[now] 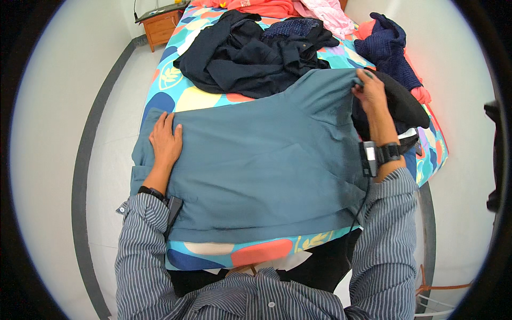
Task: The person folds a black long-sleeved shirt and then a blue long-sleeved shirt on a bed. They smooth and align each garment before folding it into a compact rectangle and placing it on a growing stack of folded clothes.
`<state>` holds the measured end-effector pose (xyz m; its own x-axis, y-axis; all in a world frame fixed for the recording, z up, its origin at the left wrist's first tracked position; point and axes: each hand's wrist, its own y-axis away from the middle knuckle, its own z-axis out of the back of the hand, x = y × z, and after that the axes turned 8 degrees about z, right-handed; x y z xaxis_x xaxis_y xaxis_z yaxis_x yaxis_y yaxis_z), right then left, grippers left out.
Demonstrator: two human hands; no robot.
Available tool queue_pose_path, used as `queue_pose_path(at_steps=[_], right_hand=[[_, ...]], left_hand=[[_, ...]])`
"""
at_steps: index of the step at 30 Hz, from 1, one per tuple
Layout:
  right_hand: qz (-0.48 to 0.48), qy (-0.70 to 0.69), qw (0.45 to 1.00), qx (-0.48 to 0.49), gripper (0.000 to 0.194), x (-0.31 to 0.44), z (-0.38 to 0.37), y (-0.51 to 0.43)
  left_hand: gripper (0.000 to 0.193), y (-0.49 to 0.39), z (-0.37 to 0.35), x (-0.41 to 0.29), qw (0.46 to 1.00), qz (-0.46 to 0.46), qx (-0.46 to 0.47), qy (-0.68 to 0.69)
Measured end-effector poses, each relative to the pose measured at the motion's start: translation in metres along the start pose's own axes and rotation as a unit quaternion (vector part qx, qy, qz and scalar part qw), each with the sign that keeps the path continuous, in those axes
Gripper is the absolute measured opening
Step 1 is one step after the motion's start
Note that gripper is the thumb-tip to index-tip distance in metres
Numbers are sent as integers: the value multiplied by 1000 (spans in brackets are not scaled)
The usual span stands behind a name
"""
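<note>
A teal-grey garment (256, 160) lies spread across the near end of a bed, its surface mostly flat with some creases toward the right. On its left part rests my left hand (166, 138), palm down, fingers extended and pointing away from me. At the upper right my right hand (371, 89) pinches the garment's far right corner between thumb and fingers, with folds running from that grip. Both wrists wear black straps with small devices, and a cable hangs from the right one.
Beyond the garment, dark clothes (248, 56) lie heaped on the patterned bedsheet (196, 100). A black item (404, 104) sits beside my right hand, a navy knitted garment (384, 52) farther back. Coral and pink cloths cover the far end. A wooden nightstand (160, 30) stands far left.
</note>
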<state>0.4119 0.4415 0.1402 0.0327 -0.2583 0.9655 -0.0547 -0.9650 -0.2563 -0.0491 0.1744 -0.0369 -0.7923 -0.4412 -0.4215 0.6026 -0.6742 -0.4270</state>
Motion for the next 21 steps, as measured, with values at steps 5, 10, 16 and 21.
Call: queue_pose_path(at_steps=[5,10,16,21], right_hand=[[-37,0,997,68,18,41,67,19],[-110,-83,982,128,18,42,78,33],[-9,-169,980,108,23,36,88,49],[123,-222,949,186,28,32,131,143]], left_hand=[[64,-33,2,20,999,-35,-1,-26],[44,-70,37,5,965,-51,172,-189],[20,-54,109,-8,973,-112,54,-192],[31,32,182,15,964,-218,-97,-115]])
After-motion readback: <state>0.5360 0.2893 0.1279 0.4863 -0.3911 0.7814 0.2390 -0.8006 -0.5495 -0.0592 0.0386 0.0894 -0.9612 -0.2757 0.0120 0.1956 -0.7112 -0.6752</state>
